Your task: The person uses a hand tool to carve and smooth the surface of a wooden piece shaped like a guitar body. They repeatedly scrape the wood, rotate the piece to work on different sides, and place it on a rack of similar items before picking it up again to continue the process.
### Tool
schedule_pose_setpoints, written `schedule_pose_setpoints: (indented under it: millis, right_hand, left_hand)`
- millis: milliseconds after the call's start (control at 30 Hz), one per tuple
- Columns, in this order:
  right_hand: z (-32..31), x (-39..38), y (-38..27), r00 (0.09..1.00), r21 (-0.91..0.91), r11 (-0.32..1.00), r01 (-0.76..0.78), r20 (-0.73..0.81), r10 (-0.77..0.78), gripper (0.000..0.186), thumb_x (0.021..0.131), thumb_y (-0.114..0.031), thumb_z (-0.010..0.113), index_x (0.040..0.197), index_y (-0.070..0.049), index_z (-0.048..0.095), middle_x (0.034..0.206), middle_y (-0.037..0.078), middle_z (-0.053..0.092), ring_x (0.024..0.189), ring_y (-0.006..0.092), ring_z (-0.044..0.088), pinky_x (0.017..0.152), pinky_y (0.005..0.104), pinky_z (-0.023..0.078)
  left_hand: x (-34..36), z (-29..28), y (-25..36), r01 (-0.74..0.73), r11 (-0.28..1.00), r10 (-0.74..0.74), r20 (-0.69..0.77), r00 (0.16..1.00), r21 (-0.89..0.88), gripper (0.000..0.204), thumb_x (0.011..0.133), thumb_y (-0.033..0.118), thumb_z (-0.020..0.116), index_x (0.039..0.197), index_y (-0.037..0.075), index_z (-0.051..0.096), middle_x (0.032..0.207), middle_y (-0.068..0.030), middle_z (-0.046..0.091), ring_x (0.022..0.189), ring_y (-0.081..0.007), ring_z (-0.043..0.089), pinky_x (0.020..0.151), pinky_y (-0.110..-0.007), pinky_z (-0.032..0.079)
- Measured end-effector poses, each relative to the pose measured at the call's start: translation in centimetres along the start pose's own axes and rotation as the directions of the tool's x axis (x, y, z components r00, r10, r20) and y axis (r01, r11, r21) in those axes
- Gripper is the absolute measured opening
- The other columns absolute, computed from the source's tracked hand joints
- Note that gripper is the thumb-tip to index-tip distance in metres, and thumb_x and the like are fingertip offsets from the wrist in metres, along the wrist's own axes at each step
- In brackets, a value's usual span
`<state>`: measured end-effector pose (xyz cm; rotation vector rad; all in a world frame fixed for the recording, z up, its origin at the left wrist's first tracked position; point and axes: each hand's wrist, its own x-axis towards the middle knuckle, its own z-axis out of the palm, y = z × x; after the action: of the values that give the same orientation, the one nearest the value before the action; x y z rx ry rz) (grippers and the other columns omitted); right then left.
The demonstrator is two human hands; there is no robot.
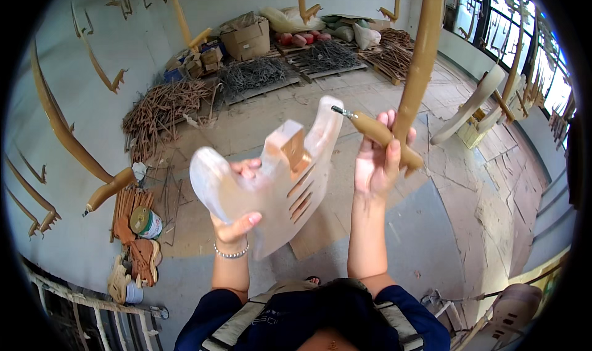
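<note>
A pale, milky crescent-shaped piece [265, 200] with narrow slots and a squared block with a brown recess is held up before me. My left hand [229, 229] grips its left part, thumb on the near face and fingertips showing over the back. My right hand [377, 169] is closed around the lower end of a tan-coated hanging hook [422, 61], where its short arm branches off to the left. That arm ends in a dark metal tip [340, 111], which overlaps the piece's upper right end; whether they touch I cannot tell.
More tan-coated hooks [58, 123] hang at the left and overhead. Pale curved pieces [468, 104] hang at the right. Rods lie in piles [163, 114] and on pallets at the back, beside a cardboard box [245, 41]. A can [147, 223] and shoes [145, 258] stand by the left wall.
</note>
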<state>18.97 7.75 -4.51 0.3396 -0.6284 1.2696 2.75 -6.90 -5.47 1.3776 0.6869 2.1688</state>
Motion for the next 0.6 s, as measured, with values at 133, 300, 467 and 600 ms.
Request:
schedule_pose_setpoints:
  millis: [133,300,467,600]
  right_hand:
    - [0.6,-1.3,-2.9,0.919,-0.377,0.844,0.382,0.250,-0.304,0.039,0.080,-0.008,0.063,0.113,-0.020,0.045,0.116,0.018,0.052,0.108,0.0300,0.052,0.095,0.0450,0.042]
    - [1.7,-1.9,-5.8,0.836,-0.529,0.661,0.532,0.450,-0.313,0.037,0.078,-0.001,0.062,0.105,-0.014,0.041,0.111,0.026,0.052,0.102,0.0333,0.055,0.093,0.0503,0.041]
    - [1.8,-0.6,-8.7,0.799,-0.582,0.556,0.593,0.514,-0.314,0.038,0.078,0.005,0.060,0.105,-0.013,0.039,0.110,0.029,0.053,0.102,0.0332,0.056,0.089,0.0481,0.044]
    - [1.6,0.4,-11.4,0.783,-0.637,0.459,0.619,0.545,-0.300,0.039,0.079,0.007,0.059,0.104,-0.014,0.038,0.107,0.032,0.054,0.098,0.0338,0.058,0.083,0.0439,0.047]
  left_hand:
    - [4.8,2.9,0.2,-0.055,0.989,0.064,0.058,0.996,-0.136,0.070,0.051,0.014,0.070,0.115,0.003,0.041,0.099,-0.0086,0.049,0.109,-0.0294,0.044,0.101,-0.044,0.028]
    - [9.5,7.1,-0.3,-0.116,0.957,0.194,0.290,0.937,-0.266,0.069,0.050,0.013,0.068,0.113,0.002,0.041,0.095,-0.0086,0.050,0.105,-0.0294,0.047,0.100,-0.044,0.031]
    - [10.7,9.3,-1.3,-0.042,0.948,0.183,0.434,0.882,-0.315,0.067,0.049,0.013,0.067,0.110,0.002,0.041,0.093,-0.0091,0.051,0.102,-0.0292,0.049,0.100,-0.045,0.031]
    - [10.8,11.6,-2.7,0.063,0.936,0.108,0.451,0.886,-0.347,0.068,0.049,0.013,0.067,0.111,0.003,0.041,0.092,-0.0093,0.050,0.101,-0.0284,0.049,0.101,-0.046,0.030]
